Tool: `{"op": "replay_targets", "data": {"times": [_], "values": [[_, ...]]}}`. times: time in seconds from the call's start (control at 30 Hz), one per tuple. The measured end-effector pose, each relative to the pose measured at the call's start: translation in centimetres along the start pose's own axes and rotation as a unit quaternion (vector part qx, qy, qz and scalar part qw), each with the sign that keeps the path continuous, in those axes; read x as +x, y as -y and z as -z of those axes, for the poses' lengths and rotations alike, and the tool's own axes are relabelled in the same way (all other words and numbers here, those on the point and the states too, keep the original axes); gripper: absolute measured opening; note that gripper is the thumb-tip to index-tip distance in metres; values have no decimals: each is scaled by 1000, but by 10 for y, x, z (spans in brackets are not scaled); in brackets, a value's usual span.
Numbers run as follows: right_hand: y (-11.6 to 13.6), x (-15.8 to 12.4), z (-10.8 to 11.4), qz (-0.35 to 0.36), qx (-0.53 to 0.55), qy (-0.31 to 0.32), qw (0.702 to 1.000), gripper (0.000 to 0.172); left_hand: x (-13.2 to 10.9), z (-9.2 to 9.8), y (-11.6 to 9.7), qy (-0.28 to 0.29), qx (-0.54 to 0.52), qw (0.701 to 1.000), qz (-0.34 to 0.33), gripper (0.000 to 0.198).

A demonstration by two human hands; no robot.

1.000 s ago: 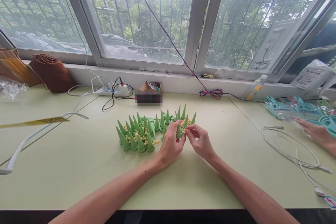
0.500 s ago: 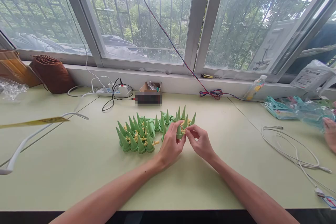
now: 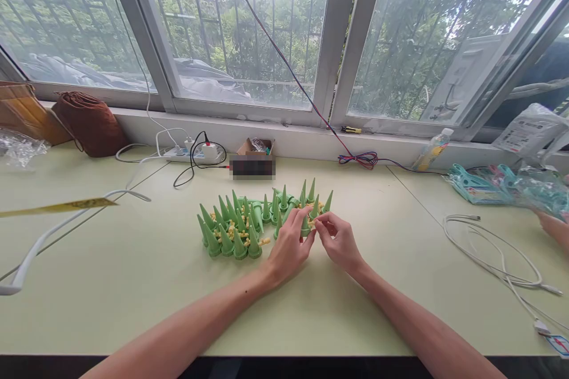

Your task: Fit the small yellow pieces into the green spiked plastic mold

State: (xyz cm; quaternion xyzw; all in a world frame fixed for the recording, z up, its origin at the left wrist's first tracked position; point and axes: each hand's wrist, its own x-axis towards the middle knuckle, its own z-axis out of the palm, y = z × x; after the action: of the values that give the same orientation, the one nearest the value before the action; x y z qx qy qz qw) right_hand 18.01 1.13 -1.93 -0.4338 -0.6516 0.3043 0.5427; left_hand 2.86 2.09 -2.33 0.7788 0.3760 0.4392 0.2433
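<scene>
My left hand (image 3: 288, 249) is closed around a green cone-shaped watering spike (image 3: 304, 224), which stands point up between thumb and fingers. My right hand (image 3: 343, 244) pinches the small yellow valve (image 3: 312, 224) at that spike's side; the fingertips partly cover it. To the left, several more green spikes (image 3: 226, 243) stand close together, points up, many with yellow valves (image 3: 265, 241). Another cluster of spikes (image 3: 328, 201) is behind my hands, partly hidden by them. A few spikes (image 3: 258, 213) lie tilted among the upright ones.
Along the window sit a power strip (image 3: 171, 155), a small open carton (image 3: 258, 145), a coiled red-and-blue wire (image 3: 358, 159) and a bottle (image 3: 433, 151). White cables (image 3: 498, 272) lie at right. Another person's hand (image 3: 555, 228) is beside teal plastic items (image 3: 478, 183).
My hands keep their hold on the spike and its valve, with barely any shift. At the right edge, the other person's hand and the clear wrapping have moved slightly.
</scene>
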Motion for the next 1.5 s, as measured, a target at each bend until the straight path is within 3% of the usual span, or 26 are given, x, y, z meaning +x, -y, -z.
{"op": "replay_targets", "data": {"times": [0.43, 0.77, 1.5], "values": [[-3, -3, 1, -20, -13, 14, 1000, 27, -2, 2, -2, 11, 47, 999, -14, 34], [-3, -2, 2, -24, -21, 11, 999, 34, -3, 1, 2, 17, 69, 997, -30, 16], [-3, -2, -1, -29, -45, -24, 998, 51, -4, -2, -1, 32, 3, 999, -22, 33]]}}
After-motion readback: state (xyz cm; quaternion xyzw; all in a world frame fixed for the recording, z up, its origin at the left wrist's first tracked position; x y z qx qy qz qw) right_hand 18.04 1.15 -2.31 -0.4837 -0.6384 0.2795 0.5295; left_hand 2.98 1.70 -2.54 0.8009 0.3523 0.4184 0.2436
